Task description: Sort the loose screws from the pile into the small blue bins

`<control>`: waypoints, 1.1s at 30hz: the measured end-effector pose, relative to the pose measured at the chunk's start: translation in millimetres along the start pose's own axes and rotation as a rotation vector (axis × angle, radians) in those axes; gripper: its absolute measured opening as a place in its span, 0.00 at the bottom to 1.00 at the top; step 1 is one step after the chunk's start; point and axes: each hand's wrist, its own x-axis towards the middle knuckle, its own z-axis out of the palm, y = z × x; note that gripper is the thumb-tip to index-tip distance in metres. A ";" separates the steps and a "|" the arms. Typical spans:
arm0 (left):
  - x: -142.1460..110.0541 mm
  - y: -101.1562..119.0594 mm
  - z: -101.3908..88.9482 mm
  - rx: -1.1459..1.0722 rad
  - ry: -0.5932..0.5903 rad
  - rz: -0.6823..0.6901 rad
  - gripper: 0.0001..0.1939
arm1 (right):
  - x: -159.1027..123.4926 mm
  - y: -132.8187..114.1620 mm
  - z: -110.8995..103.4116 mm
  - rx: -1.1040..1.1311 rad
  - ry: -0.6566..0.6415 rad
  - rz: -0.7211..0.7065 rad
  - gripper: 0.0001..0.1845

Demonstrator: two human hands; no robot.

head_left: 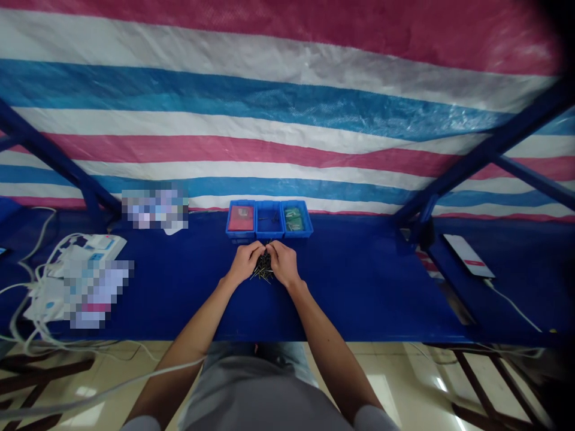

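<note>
Grey shirt [260, 392] cloth is nearest of all, and two bare arms [204, 326] reach out past it over the blue table [359, 275]. The left hand [245, 261] and the right hand [284, 262] come close together around a pile of small thin bits [262, 272], some dark and some brassy. Both hands bend inward, and their tips nearly meet at the far end of the pile. I cannot tell if either one pinches a bit, as the tips are too small to see well. Most of the pile sits between the hands, on the person's side of the fingertips. The hands are probably this close so both can get at one small spot. Just past them, three blue boxes stand in a row, likely to be easy to reach. The left box [240, 234] holds something red [241, 224], the middle box [266, 227] a few dark bits [275, 216], and the right box [300, 234] pale bits [295, 227] on green. Their walls likely keep the things from mixing.
</note>
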 end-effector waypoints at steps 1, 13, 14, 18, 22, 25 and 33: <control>-0.1 -0.2 0.2 0.000 -0.003 0.000 0.17 | -0.1 0.7 0.7 -0.012 0.000 0.001 0.19; -0.2 -0.9 1.3 0.027 -0.004 -0.018 0.18 | 0.7 1.2 1.1 -0.008 0.031 0.091 0.29; -0.1 -0.7 0.8 0.031 0.003 -0.024 0.19 | 0.8 0.1 -0.2 0.024 0.037 0.097 0.28; 0.1 -1.1 -0.3 0.020 0.043 -0.050 0.20 | 1.2 -3.5 -3.7 0.179 0.046 0.098 0.17; 0.0 -1.1 -0.8 0.003 0.076 -0.065 0.20 | 2.0 -4.9 -4.4 0.233 0.044 0.067 0.12; 0.1 -0.1 -1.4 -0.006 0.077 -0.062 0.19 | 3.1 -4.6 -4.6 0.248 0.050 0.041 0.12; 0.1 -1.0 -0.3 -0.010 0.075 -0.078 0.20 | 2.8 -0.5 -2.2 0.235 0.071 0.029 0.10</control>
